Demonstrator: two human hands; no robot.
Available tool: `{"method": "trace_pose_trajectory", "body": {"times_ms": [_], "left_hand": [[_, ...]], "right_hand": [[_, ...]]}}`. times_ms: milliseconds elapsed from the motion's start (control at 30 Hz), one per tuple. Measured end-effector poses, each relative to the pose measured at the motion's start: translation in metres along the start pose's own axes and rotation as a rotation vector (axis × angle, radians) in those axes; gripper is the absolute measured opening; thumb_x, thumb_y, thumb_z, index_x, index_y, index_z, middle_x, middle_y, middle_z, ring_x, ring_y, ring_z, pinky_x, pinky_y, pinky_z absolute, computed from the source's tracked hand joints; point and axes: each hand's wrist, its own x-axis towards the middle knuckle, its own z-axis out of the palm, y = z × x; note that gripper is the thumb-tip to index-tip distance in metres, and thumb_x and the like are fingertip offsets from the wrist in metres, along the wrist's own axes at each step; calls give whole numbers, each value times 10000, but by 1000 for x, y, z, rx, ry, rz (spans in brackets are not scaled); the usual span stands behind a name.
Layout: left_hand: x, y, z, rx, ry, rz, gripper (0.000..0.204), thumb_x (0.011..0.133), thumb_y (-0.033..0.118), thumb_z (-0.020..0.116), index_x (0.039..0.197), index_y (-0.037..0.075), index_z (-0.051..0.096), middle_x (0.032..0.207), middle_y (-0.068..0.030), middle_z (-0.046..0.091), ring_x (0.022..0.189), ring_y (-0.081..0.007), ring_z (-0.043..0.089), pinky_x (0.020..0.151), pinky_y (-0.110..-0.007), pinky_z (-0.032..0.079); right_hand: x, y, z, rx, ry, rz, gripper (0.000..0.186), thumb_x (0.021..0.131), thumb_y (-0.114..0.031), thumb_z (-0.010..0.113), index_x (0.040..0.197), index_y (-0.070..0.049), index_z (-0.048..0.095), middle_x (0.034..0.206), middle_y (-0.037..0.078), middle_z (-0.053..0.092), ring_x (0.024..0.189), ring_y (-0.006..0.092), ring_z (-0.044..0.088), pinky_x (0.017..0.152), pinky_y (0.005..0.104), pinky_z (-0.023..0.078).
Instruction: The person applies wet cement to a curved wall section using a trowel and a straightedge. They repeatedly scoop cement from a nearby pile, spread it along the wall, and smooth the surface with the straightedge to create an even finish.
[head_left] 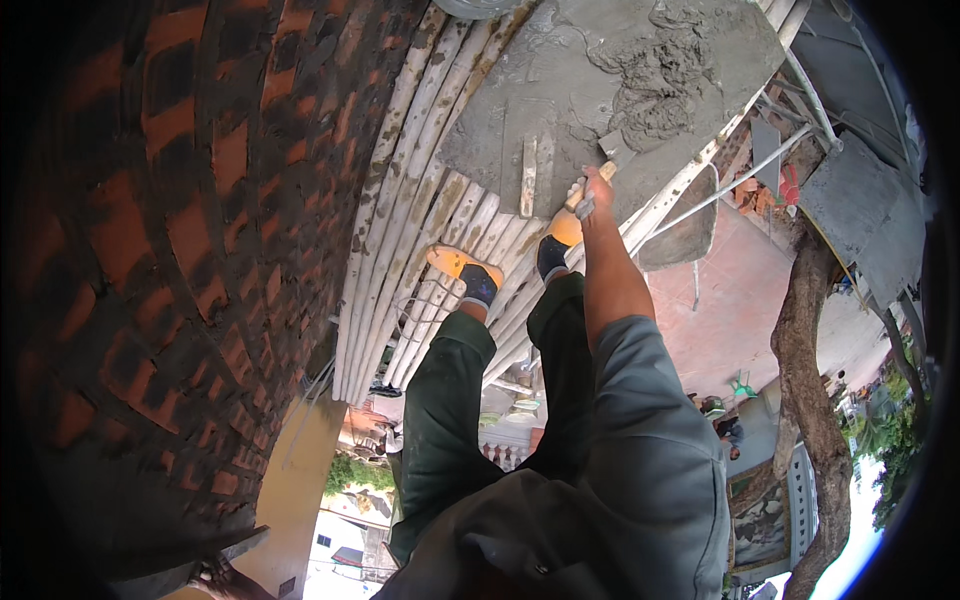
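Observation:
My right hand (597,192) is closed around the wooden handle of a trowel (618,150). Its metal blade rests at the near edge of a heap of wet grey mortar (665,75), which lies on a broad mortar-covered sheet (475,150). Left of the trowel, a narrow wooden-topped float (528,175) lies on that same sheet. Down at the lower left, my left hand (218,578) grips a flat board-like tool (180,572) close to the brick wall (190,250). Shadow and the frame's edge hide much of that tool.
Beneath my orange-toed shoes (465,266) runs a platform of mortar-stained poles (400,230) beside the wall. Metal scaffold tubes (735,185) cross at the right. Far below lie reddish paving (730,265) and loose bricks, with a tree trunk (800,350) at the right.

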Motion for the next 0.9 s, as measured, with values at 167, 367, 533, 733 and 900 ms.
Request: {"method": "trace_pose_trajectory", "body": {"times_ms": [167, 367, 533, 733, 900], "left_hand": [[13, -12, -27, 227, -81, 91, 248, 992, 265, 637, 1041, 22, 638, 1136, -173, 651, 1112, -321, 598, 966, -571, 528], [30, -16, -37, 44, 41, -11, 613, 1037, 442, 581, 1271, -120, 500, 1174, -199, 519, 1073, -295, 557, 1011, -441, 517], [33, -23, -51, -186, -48, -37, 383, 1018, 381, 645, 1107, 20, 553, 966, -72, 581, 863, -186, 606, 851, -370, 543], [37, -11, -52, -85, 40, -77, 324, 926, 286, 769, 889, 32, 572, 836, -36, 602, 744, -125, 536, 716, -295, 472], [40, 2, -63, -62, -13, -171, 386, 856, 311, 812, 860, 13, 566, 787, -61, 588, 766, -167, 536, 728, -336, 471]], "right_hand": [[-6, -78, 7, -44, 47, -96, 278, 867, -116, 708, 1063, -106, 510, 740, 76, 564, 518, 218, 560, 447, 377, 476], [-94, -108, -16, -88, 80, -369, 401, 857, -100, 717, 1201, -87, 513, 695, 67, 569, 479, 189, 551, 423, 341, 460], [-204, -167, -66, -265, -107, -570, 374, 864, -101, 714, 1191, -17, 554, 732, 45, 601, 535, 154, 558, 461, 302, 455], [-362, -254, -117, -748, -170, -848, 546, 859, -111, 714, 1349, 51, 534, 1125, 124, 673, 903, 212, 628, 823, 346, 516], [-549, -296, -90, -981, -429, -1077, 521, 859, -86, 692, 1332, 61, 531, 1038, 85, 638, 838, 193, 592, 771, 327, 502]]}}
